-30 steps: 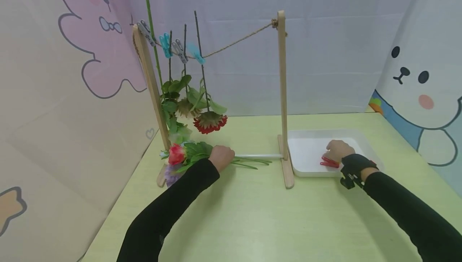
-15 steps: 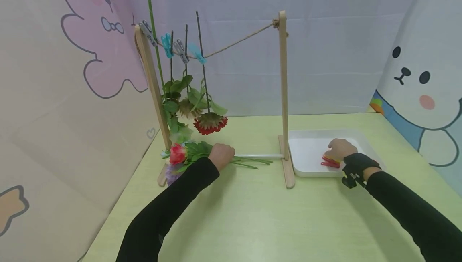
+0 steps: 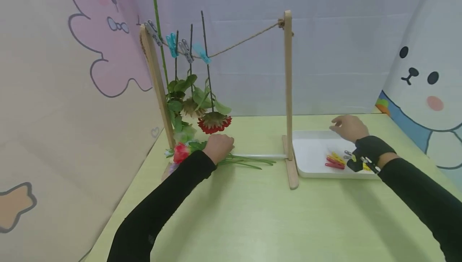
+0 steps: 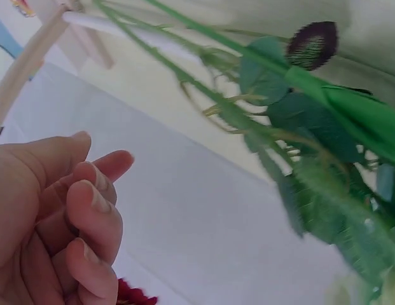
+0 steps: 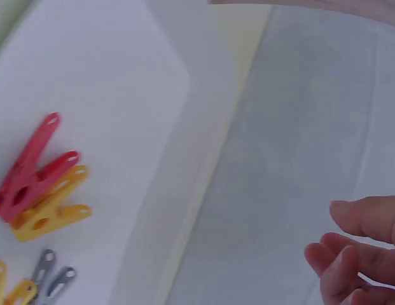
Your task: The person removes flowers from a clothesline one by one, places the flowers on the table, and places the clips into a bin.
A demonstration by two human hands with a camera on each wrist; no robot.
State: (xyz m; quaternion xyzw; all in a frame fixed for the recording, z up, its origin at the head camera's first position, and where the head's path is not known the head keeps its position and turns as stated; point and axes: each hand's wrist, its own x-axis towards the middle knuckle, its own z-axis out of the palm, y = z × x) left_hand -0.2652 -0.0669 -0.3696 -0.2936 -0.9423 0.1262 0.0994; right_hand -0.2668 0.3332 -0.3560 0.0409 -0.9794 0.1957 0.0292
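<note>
My left hand (image 3: 219, 148) hovers above the flowers lying at the foot of the rack, a pink-red rose (image 3: 181, 153) among them. In the left wrist view its fingers (image 4: 95, 210) curl loosely around nothing, apart from the green stems (image 4: 203, 89). Over the far side of the white tray (image 3: 306, 154), my right hand (image 3: 349, 128) is raised, its fingers (image 5: 359, 219) relaxed with nothing between them. Inside the tray lie red clothespins (image 3: 335, 163), yellow clothespins (image 5: 54, 210) and a grey clothespin (image 5: 51, 279); my wrist strap hides part of the tray.
A wooden rack (image 3: 288, 85) carries a sagging rope (image 3: 249, 39). Several flowers hang upside down from it by grey and blue clothespins (image 3: 172, 45), including a red bloom (image 3: 214, 122). The pale green table (image 3: 260, 214) extends in front.
My right hand has risen from the clothespins and moved toward the tray's far side, uncovering them. My left hand has lifted slightly off the flowers. The head view has shifted a little.
</note>
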